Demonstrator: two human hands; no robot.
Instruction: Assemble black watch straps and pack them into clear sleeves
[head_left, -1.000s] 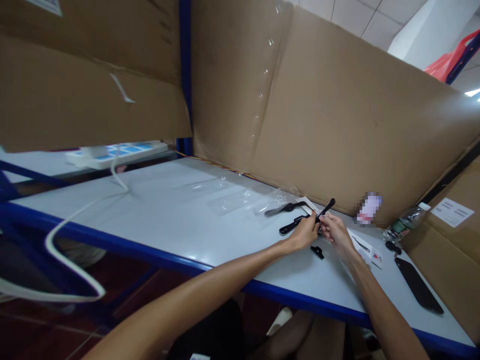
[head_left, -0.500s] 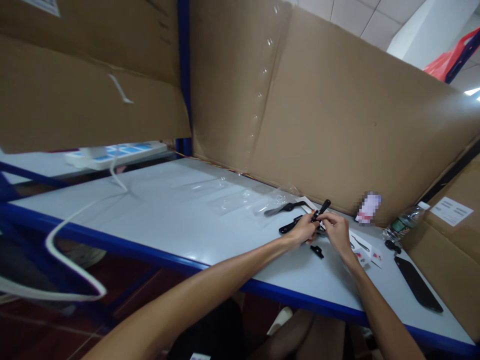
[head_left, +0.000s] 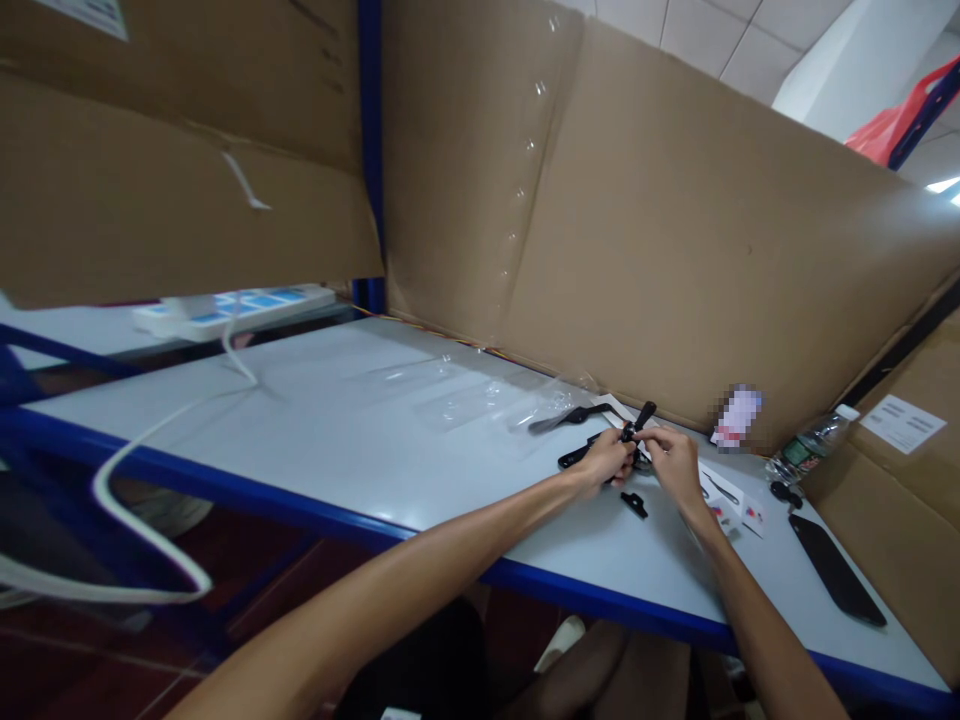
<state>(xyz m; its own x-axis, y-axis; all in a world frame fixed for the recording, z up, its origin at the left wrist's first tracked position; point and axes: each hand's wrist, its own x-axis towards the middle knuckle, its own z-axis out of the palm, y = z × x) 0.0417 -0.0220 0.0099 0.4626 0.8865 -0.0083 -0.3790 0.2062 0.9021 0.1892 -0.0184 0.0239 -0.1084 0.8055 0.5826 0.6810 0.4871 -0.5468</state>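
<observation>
My left hand (head_left: pixel 609 457) is closed around a slim black piece with a handle-like end (head_left: pixel 645 412) pointing up and away; its exact kind I cannot make out. My right hand (head_left: pixel 672 458) has thumb and forefinger pinched together against the same piece, just beside the left fingers. Whether a small part sits in that pinch is hidden. On the table below lies a small black clip-like part (head_left: pixel 634 504). Just left of the hands is a black elongated part (head_left: pixel 576 456), partly covered. Behind it rests a black curved, flat-ended tool (head_left: pixel 568 417).
Clear plastic packaging (head_left: pixel 480 400) lies along the back of the table (head_left: pixel 315 430). At right are printed cards (head_left: pixel 727 490), a plastic bottle (head_left: pixel 811 447), small round black parts (head_left: pixel 786 493) and a black phone-like slab (head_left: pixel 836 570). A white cable (head_left: pixel 150 440) crosses the left edge. Cardboard (head_left: pixel 645 220) walls the back.
The upper end of the black piece has tilted slightly to the left between my hands. Both hands stay almost in place, and the things on the table lie as before.
</observation>
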